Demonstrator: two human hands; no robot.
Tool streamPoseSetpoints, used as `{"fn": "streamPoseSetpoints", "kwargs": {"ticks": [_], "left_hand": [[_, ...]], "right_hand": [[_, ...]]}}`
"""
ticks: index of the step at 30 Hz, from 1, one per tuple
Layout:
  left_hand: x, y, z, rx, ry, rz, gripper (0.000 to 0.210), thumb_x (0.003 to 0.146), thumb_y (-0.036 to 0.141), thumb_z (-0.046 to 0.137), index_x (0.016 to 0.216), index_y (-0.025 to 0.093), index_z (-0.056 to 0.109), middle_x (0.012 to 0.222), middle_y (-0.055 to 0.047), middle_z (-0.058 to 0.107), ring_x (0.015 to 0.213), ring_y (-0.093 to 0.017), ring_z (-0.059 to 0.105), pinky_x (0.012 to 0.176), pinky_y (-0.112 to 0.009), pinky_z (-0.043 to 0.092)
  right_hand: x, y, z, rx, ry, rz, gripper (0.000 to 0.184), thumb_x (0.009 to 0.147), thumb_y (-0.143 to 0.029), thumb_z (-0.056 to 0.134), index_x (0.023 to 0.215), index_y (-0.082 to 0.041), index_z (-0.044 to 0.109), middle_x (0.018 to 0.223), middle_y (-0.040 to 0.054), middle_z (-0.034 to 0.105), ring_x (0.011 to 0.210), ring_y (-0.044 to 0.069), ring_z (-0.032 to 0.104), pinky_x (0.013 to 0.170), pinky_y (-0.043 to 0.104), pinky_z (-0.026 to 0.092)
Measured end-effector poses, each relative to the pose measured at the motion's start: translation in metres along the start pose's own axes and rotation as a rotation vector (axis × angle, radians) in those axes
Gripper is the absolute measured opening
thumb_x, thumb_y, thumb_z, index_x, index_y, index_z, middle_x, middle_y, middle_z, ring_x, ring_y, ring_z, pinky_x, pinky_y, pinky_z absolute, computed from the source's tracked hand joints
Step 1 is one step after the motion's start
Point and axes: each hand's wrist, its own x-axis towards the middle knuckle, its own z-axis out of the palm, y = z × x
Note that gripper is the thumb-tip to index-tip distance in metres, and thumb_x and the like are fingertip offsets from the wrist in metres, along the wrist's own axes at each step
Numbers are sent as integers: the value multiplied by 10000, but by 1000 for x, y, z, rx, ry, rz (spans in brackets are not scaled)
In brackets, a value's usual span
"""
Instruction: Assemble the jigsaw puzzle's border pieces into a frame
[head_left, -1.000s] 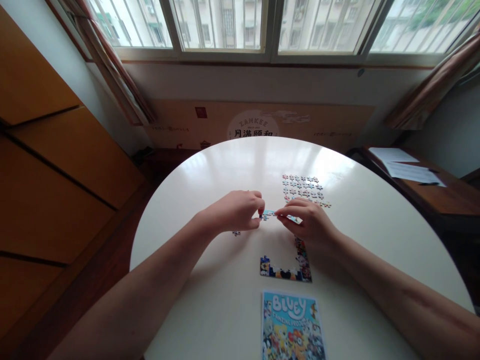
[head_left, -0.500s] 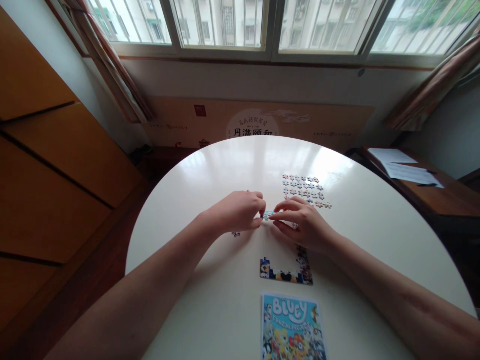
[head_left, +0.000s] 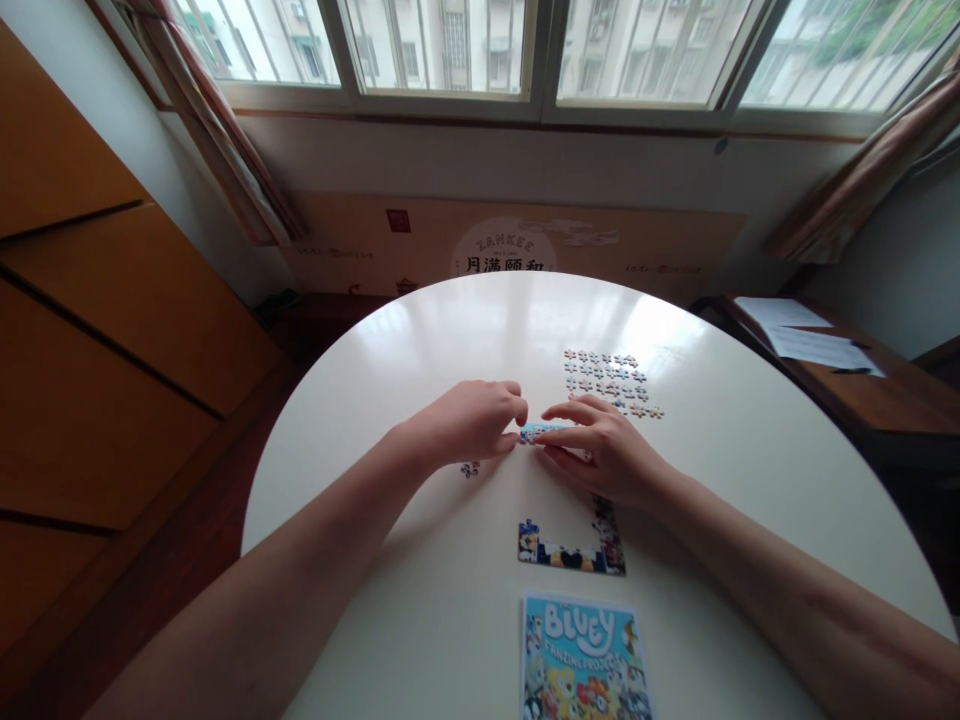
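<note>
Joined jigsaw pieces (head_left: pixel 528 434) form the top edge of a partly assembled puzzle at the middle of the table. My left hand (head_left: pixel 484 420) is at their left end, its thumb tip by the edge and a gap between thumb and curled fingers. My right hand (head_left: pixel 604 440) has its fingers spread, with fingertips resting on the strip and hiding part of it. Below the hands lies the assembled lower border (head_left: pixel 571 558), whose right side runs up under my right hand. Loose pieces (head_left: pixel 470 469) lie beneath my left wrist.
Rows of loose jigsaw pieces (head_left: pixel 606 375) lie beyond my right hand. A "Bluey" picture sheet (head_left: pixel 589 655) sits at the near side of the white round table (head_left: pixel 360 400). On the right, papers (head_left: pixel 817 345) rest on a brown surface.
My left fingers have parted from the thumb, and the dark piece they pinched now sits at the strip's left end. My right hand has shifted slightly left.
</note>
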Motion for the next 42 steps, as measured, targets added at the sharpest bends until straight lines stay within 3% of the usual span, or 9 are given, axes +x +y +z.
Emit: {"fn": "streamPoseSetpoints", "kwargs": {"ticks": [6, 10, 16, 32, 42], "left_hand": [[2, -12, 6, -50, 118, 23, 273, 955, 155, 547, 1072, 240, 778, 1150, -44, 735, 925, -173, 677, 772, -299, 484], [6, -14, 13, -68, 114, 98, 254, 960, 176, 586, 1101, 267, 777, 1202, -33, 743, 1062, -200, 649, 870, -328, 489], [7, -13, 15, -102, 102, 128, 250, 942, 140, 594, 986, 274, 801, 1134, -4, 773, 1048, -193, 641, 864, -323, 489], [11, -13, 18, -105, 94, 75, 164, 901, 224, 690, 1011, 273, 802, 1116, -6, 784, 1044, -202, 668, 883, -324, 505], [12, -15, 23, -113, 160, 100, 145, 872, 218, 715, 973, 274, 803, 1065, 0, 793, 1007, -201, 684, 862, -324, 522]], "right_hand": [[2, -2, -2, -32, -36, -4, 219, 977, -332, 607, 1086, -356, 795, 1232, 48, 734, 1045, 281, 642, 907, 508, 519], [2, -3, -3, -38, -57, -15, 221, 989, -332, 593, 1076, -359, 794, 1260, 40, 725, 1049, 276, 645, 926, 506, 514], [2, -3, -3, -40, -32, -21, 230, 993, -327, 579, 1055, -339, 800, 1237, 49, 730, 1023, 271, 649, 919, 492, 523], [-1, 2, 2, 20, -41, 30, 222, 986, -345, 601, 1073, -370, 803, 1221, 52, 728, 1050, 274, 639, 919, 487, 518], [0, 0, 2, -16, -55, 42, 239, 1000, -352, 575, 1102, -358, 791, 1263, 49, 715, 1122, 291, 616, 978, 519, 498]]}}
